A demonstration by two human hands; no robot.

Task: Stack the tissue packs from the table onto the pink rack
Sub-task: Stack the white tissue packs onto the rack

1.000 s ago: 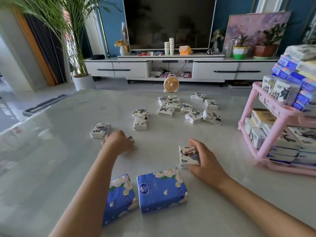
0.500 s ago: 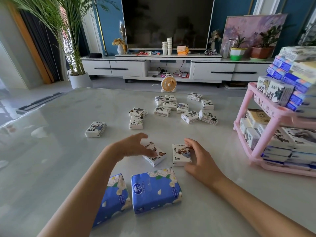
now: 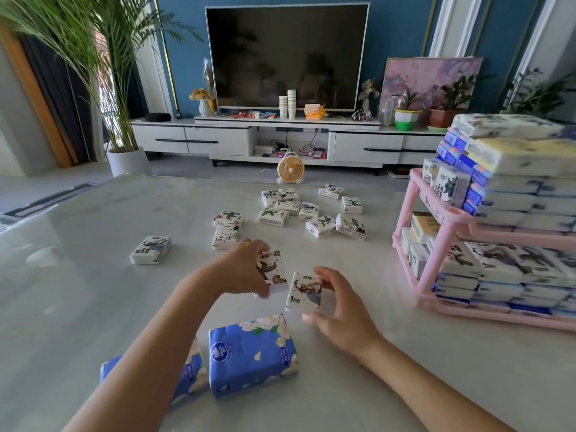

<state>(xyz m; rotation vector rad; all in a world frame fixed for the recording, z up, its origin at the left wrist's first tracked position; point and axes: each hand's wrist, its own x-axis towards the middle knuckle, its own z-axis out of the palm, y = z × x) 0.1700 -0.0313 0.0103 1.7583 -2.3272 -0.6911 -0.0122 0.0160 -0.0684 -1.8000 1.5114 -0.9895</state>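
Head view: both forearms reach in from the near edge over the table (image 3: 93,307). Left hand (image 3: 246,266) knuckles-up, fingers curled round the left side of a small white printed pack (image 3: 274,271), which is tilted with its printed face up; cannot tell if it is clear of the tabletop. Right hand (image 3: 339,310) palm facing left, thumb at the near corner, fingertips on the far edge, pinching a second small pack (image 3: 304,291) just right of the first, the two packs apart. Pink rack (image 3: 436,244) stands at right, well apart from both hands, both tiers loaded with packs. Blue floral pack (image 3: 252,353) lies near; another blue pack (image 3: 190,372) is partly hidden by the left forearm. Loose small packs (image 3: 280,213) scattered far-centre, lone pack (image 3: 151,249) at left.
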